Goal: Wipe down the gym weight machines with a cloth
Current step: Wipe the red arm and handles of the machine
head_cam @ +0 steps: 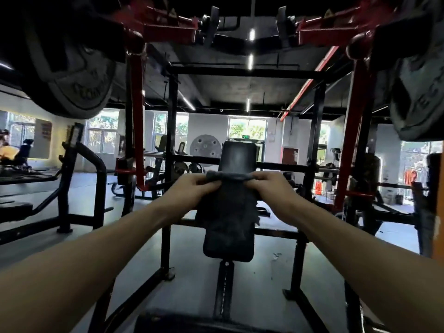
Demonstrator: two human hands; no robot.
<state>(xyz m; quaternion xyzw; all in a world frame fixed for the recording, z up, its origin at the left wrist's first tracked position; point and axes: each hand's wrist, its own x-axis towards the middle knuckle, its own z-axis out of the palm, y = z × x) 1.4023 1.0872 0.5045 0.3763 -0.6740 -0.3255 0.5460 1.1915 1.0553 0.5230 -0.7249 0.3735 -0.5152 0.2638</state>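
A soft, light grey cloth (228, 210) is being held taut at its upper corners, pinched by left hand (192, 188) and right hand (271, 186), over the chest pad (236, 157).

back pad (237, 157): cloth (228, 207) is covering its middle (surface beneath unreadable)
weight plates (79, 75): frame edges are cropping both stacks, lettering blurring
seat (192, 320): bottom edge is cutting it off

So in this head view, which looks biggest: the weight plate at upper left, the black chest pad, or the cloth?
1. Grey round weight plate, though nearness inflates it.
2. Black upright chest pad.
3. Dark grey cloth.
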